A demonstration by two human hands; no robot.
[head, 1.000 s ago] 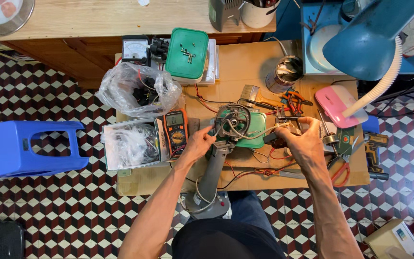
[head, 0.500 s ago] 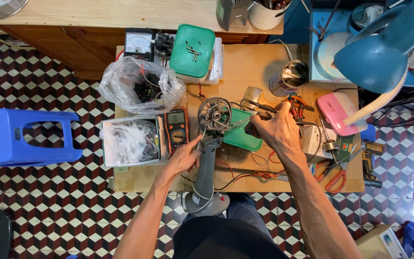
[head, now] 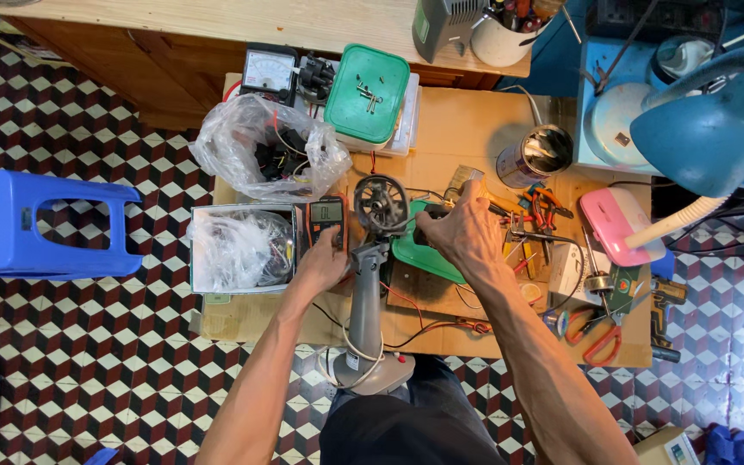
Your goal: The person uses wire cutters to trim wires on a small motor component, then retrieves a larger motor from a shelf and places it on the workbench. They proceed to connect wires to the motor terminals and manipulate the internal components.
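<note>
gripping the grey fan stand (head: 366,293) with our left hand (head: 325,263), fingers wrapped round its neck; our right hand (head: 467,232) curls onto the green housing (head: 424,254) beside the motor (head: 381,202). stiff, top-heavy; we'd hold it low.

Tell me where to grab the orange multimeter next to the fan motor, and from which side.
Grip the multimeter across its long sides, at the upper half near the display, coming from above. It lies flat and face up, wedged between the box of bagged parts and the fan stand; the left hand already covers its lower end, so the side gaps look tight.
</note>
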